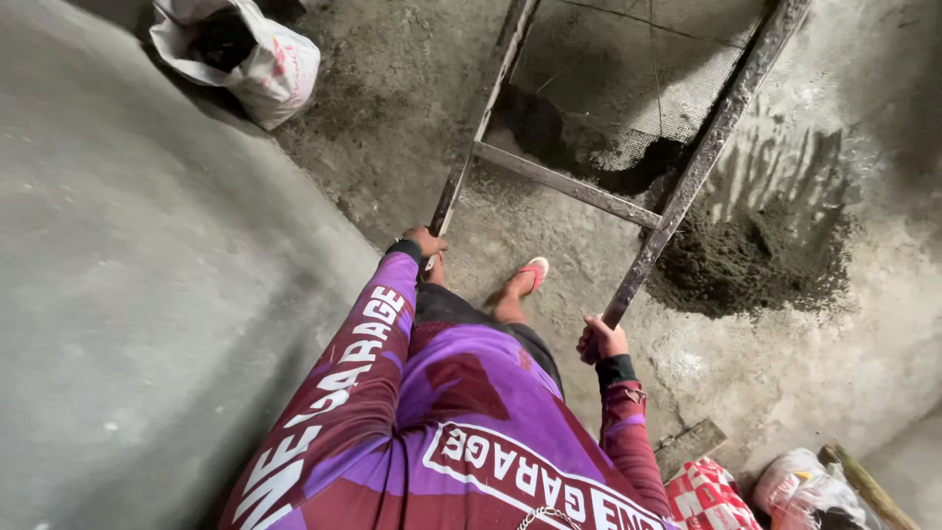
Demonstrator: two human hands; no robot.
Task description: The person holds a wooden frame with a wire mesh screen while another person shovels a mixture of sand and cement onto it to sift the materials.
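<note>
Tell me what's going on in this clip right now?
A person in a purple long-sleeved shirt grips a wooden-framed mesh sieve by its two side rails, left hand on one rail end, right hand on the other. Dark sand lies on the mesh, and a sand pile sits on the concrete floor beside the frame. A white sack lies at the upper left.

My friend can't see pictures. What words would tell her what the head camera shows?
Seen from above, a person's left hand and right hand each grip one rail end of a wooden sieve frame with wire mesh, held over a concrete floor. A pile of dark sand lies beside it, a white bag sits near a grey wall.
</note>
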